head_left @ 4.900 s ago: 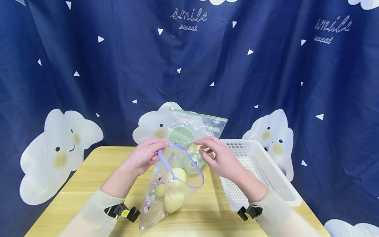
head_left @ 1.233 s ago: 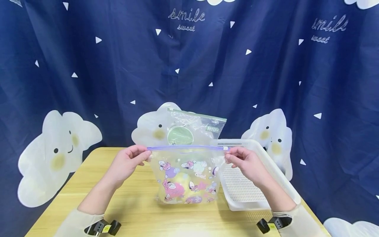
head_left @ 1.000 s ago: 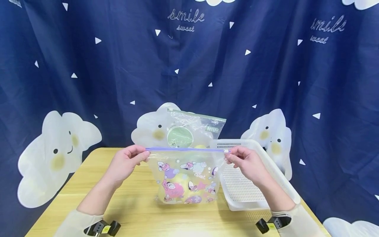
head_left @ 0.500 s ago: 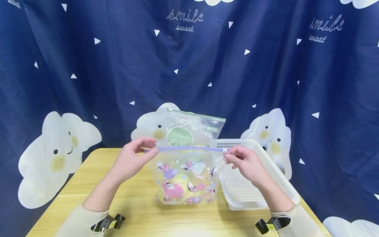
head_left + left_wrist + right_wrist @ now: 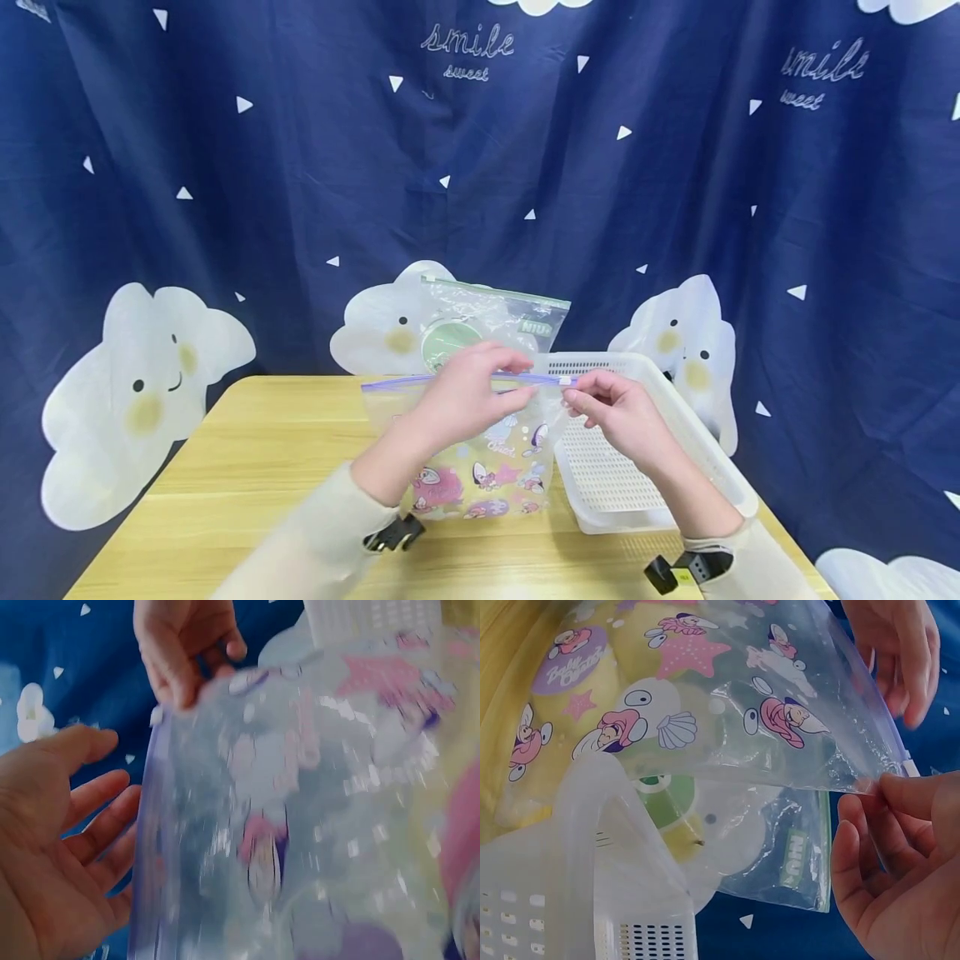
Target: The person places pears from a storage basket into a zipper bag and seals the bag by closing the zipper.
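A clear zip bag point(image 5: 487, 487) with pink and purple cartoon prints stands on the table, yellowish contents faint through its film. Its purple zip runs along the top, with a white slider point(image 5: 566, 381) at the right end. My right hand point(image 5: 618, 417) pinches the bag's top right corner between thumb and fingers, just beside that slider. Reaching across the front, my left hand point(image 5: 468, 396) has its thumb before the zip and its fingers over it, spread apart near the slider. In the left wrist view, a gap shows between left thumb point(image 5: 90, 742) and fingers.
Behind the bag stands another clear bag point(image 5: 517, 321) with a green zip, partly hidden by my left hand. A white perforated basket point(image 5: 678, 442) sits to the right on the wooden table point(image 5: 285, 450). A dark blue curtain point(image 5: 480, 167) hangs behind.
Earlier, the bag hung with its mouth gaping; later both hands pinched its top corners. My left hand has since let go of the left corner and moved right along the zip.
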### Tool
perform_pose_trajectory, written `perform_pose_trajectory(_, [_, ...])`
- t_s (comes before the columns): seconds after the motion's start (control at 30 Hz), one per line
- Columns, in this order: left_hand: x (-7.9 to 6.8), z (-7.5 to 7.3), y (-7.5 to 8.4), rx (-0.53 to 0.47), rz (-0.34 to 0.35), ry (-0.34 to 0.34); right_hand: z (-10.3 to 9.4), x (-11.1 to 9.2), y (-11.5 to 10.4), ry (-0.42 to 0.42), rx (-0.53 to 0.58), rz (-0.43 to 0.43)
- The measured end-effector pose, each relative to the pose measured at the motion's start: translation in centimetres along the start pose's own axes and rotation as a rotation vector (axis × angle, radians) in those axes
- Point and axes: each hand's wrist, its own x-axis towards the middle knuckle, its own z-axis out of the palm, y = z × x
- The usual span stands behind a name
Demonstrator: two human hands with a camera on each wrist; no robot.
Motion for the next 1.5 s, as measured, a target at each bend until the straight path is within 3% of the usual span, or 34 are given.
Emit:
perform_pose_trajectory(0.17, [1.6,2.2,0.9,0.050,0.033,-0.014,0.1,-0.2,-0.2,0.000,-0.010,-0.024])
perform_pose_trajectory(0.37, [2.4,3.1,1.1,0.029,-0.025,-0.039,0.3,-0.2,-0.2,-0.003,-0.014,-0.023])
perform_pose_trajectory(0.87, [2.5,2.9,0.7,-0.004,-0.049,-0.109,0.7,-0.1,-1.2,0.023,-0.041,-0.031])
perform_pose_trajectory(1.07, [2.1,2.5,0.2,-0.015,-0.034,-0.094,1.2,-0.2,-1.6,0.059,-0.083,-0.010])
perform_pose_trajectory(1.33, [1.7,2.2,-0.4,0.005,-0.034,-0.078,1.8,-0.5,-1.6,0.125,-0.037,-0.005])
perform_pose_trajectory(1.5, [0.8,0.8,-1.8,-0.013,-0.074,-0.070,1.6,-0.4,-1.4,0.138,-0.017,0.013])
